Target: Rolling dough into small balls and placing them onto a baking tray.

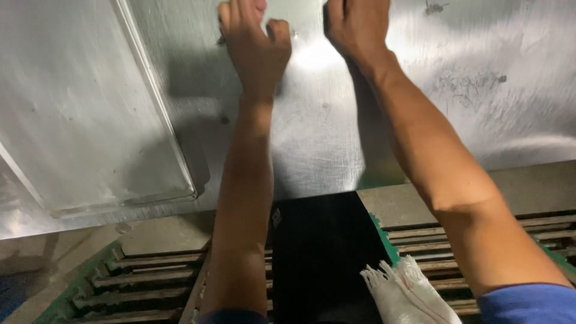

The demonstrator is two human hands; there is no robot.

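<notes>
At far left, a raised rectangular metal panel (90,114) lies against the larger stainless sheet (480,90); the panel sits at a slant, its bright right edge running from the top of the view down to a rounded lower corner; its surface is dull and finely scratched.

Below it, a green-framed grate (138,282) with dark horizontal slats occupies the lower left; grey flat surfaces border the grate above.

The left hand (255,45) is raised against the stainless sheet near the top edge of the view; the thumb is spread to the right and the fingers are bent, their tips partly cut off by the frame; the hand grips nothing visible and appears to press on the metal; whether the fingers hook over something cannot be told. The left forearm runs straight down to the bottom edge.

Between the two forearms, a dark rectangular opening (324,258) sits below the sheet; at its lower right, a white woven sack (408,294) with a frayed edge lies over the slats.

The right hand (354,27) rests on the same sheet, just beside the left hand but apart from it; its fingers are out of view, so their posture cannot be told; a blue sleeve (528,303) shows at lower right.
</notes>
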